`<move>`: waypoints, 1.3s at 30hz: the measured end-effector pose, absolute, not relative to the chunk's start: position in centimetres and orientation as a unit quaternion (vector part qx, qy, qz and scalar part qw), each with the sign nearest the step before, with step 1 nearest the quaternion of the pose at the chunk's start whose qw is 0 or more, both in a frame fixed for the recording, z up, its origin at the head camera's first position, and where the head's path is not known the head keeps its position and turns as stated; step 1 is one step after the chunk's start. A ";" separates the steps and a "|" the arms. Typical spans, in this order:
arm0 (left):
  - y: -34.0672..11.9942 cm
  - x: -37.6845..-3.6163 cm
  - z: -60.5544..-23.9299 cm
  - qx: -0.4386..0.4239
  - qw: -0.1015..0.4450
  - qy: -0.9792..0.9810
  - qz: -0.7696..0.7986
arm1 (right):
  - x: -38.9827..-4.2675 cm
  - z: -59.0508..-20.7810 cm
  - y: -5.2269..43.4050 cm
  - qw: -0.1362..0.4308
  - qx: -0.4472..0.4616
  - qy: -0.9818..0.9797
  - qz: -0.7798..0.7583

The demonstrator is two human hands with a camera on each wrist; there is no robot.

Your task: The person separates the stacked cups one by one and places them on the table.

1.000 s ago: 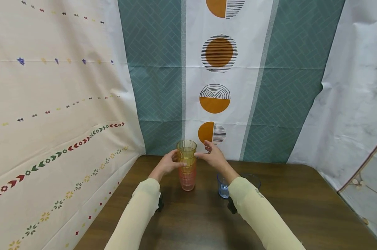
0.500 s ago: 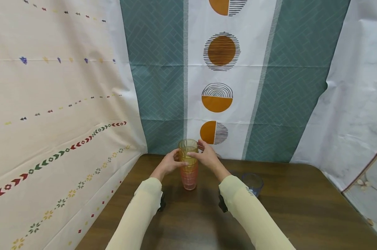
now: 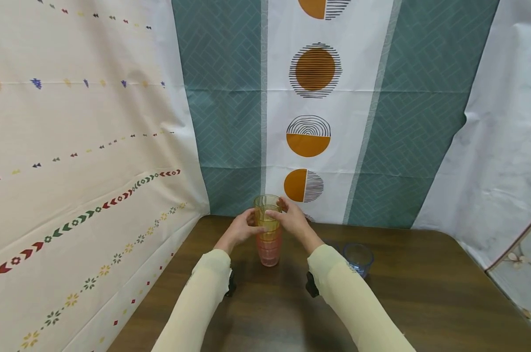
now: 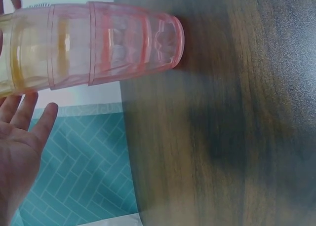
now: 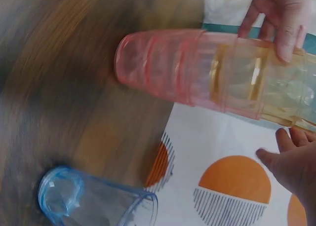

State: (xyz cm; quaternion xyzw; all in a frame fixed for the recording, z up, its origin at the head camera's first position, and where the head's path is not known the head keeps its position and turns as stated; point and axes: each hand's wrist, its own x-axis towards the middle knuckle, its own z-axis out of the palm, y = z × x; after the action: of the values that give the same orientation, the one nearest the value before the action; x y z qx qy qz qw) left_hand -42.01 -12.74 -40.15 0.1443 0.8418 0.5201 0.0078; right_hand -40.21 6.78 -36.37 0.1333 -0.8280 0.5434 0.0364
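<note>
Right now my left hand [image 3: 240, 229] and right hand [image 3: 292, 221] curl around the yellow cups topping the stack of cups [image 3: 267, 231], bracing the tall column upright on the table [image 3: 406, 288], with the blue cup [image 3: 358, 259] standing well apart to the right.

A cup stack [image 3: 268, 230] stands on the table [image 3: 423, 293], a lone cup [image 3: 358, 258] to its right.
</note>
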 end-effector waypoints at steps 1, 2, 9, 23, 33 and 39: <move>-12.6 -42.0 -40.2 0.146 0.007 0.840 0.522 | -40.1 -36.3 6.9 0.034 0.128 -0.826 0.547; -12.6 -42.0 -40.2 0.148 0.007 0.840 0.522 | -40.1 -36.2 6.9 0.032 0.125 -0.825 0.551; -12.2 -42.0 -40.2 0.147 0.012 0.840 0.521 | -39.8 -35.9 7.1 0.034 0.120 -0.809 0.575; -12.6 -41.9 -40.3 0.144 0.006 0.836 0.530 | -38.6 -33.5 7.1 0.084 0.147 -0.763 0.624; -12.7 -42.0 -40.5 0.149 -0.002 0.840 0.522 | -37.2 -32.0 9.3 0.082 0.147 -0.754 0.635; -12.4 -41.8 -40.5 0.139 0.005 0.840 0.525 | -36.6 -31.4 11.6 0.087 0.145 -0.760 0.627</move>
State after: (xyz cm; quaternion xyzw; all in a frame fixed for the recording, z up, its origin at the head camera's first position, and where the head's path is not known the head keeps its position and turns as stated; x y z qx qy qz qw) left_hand -41.78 -12.37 -40.47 0.1394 0.8398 0.5247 0.0051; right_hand -36.60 11.60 -31.39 0.1454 -0.7600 0.6274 0.0874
